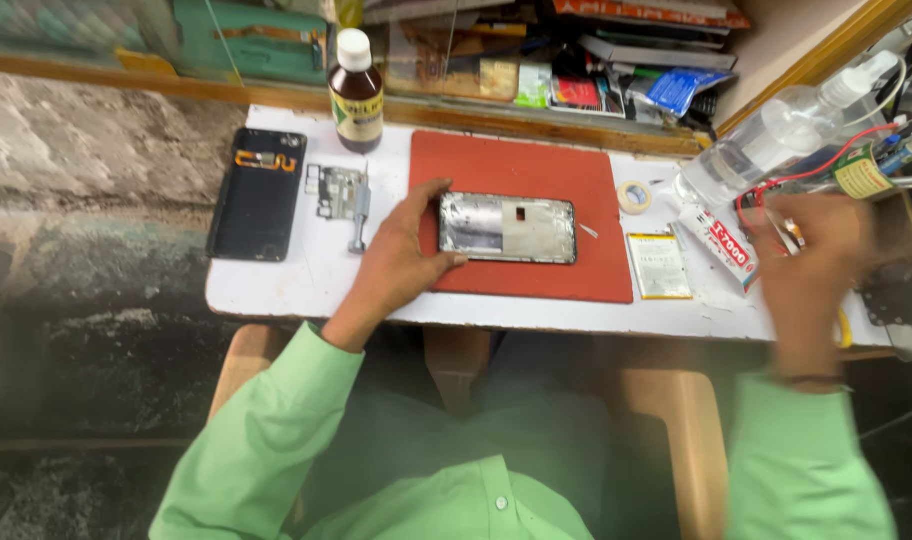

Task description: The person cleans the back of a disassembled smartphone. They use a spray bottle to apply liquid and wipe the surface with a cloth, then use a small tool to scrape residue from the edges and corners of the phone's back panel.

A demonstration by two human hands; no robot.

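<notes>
An opened phone frame with a bare metal inside lies on a red mat on the white table. My left hand grips the frame's left end, thumb on its near edge and fingers over the far edge. My right hand is blurred at the table's right end, next to a glue tube and red wires. A small thin thing shows at its fingers, but I cannot tell whether they hold it.
A phone back cover, a metal plate and a brown bottle stand left of the mat. A battery, a tape roll and a clear spray bottle are on the right. Cluttered shelves lie behind.
</notes>
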